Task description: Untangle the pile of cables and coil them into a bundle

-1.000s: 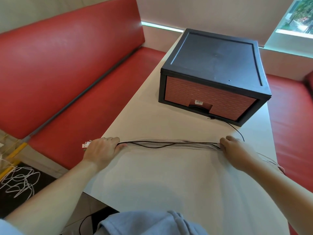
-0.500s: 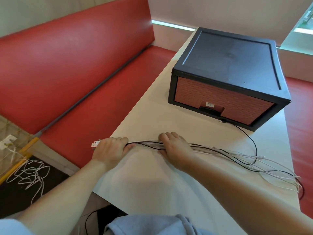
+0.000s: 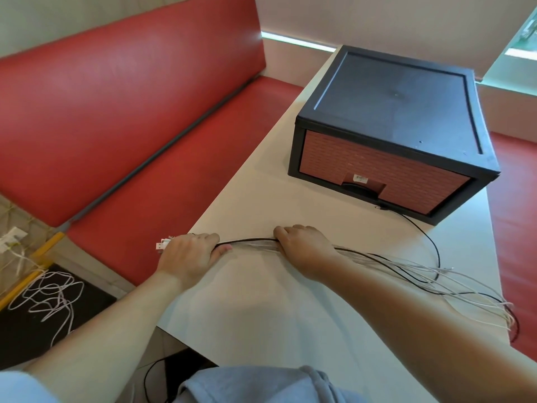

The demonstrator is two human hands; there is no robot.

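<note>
Cables (image 3: 250, 243): mixed white and black strands, gathered into one straight run across the near part of the table (image 3: 261, 309), going left to right.

Left hand (image 3: 189, 254): at the left edge of the table, fingers curled round the left end of the run, thumb underneath on the near side. White connector plugs (image 3: 163, 244) stick out of the fist to the left, past the table edge.

Right hand (image 3: 305, 248): just right of the left hand, knuckles up, fingers curled over the same strands and gripping them. A short taut stretch shows between the two hands.

Right of the right hand the strands loosen and fan out, their ends hanging over the right edge of the table. One black cable (image 3: 433, 245) loops away from the fan toward the far side, its end lying by the front of the drawer box (image 3: 392, 135).

Drawer box: black frame, brick-pattern front, on the far right of the table. Red bench (image 3: 116, 112) to the left. White tangle of wire (image 3: 49, 295) on the floor, near left
</note>
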